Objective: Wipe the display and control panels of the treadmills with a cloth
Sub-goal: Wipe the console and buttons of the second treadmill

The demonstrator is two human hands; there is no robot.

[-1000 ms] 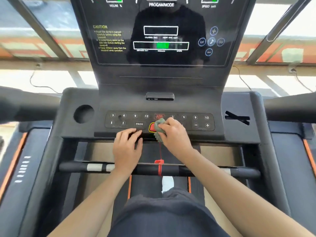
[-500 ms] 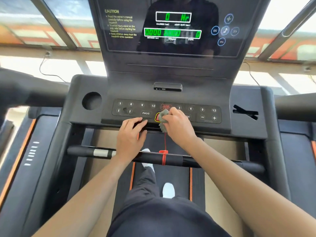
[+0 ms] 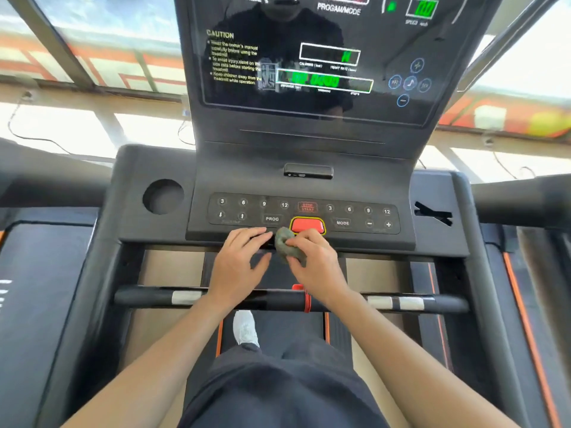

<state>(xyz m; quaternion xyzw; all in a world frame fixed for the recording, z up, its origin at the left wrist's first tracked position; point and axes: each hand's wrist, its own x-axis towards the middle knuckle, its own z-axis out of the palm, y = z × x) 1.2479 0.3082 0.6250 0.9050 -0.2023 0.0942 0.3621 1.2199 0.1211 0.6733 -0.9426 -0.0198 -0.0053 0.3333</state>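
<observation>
I stand on a treadmill, facing its dark display [image 3: 312,57] with green readouts and the control panel [image 3: 304,213] of round buttons below it. My right hand [image 3: 312,264] grips a bunched grey-green cloth [image 3: 287,247] at the panel's front edge, just below the red safety key [image 3: 307,225]. My left hand [image 3: 239,261] rests beside it, fingers straight on the front lip of the console under the PROG button. The cloth sits off the buttons.
A round cup holder [image 3: 163,196] is at the console's left, a slotted recess [image 3: 432,213] at its right. A black handlebar [image 3: 290,299] with a red cord crosses under my wrists. Thick side rails [image 3: 522,200] flank the console. Windows lie behind.
My right hand with the cloth slid down off the red key to the panel's front edge, uncovering the key. The view tilted up slightly; the left hand stayed put.
</observation>
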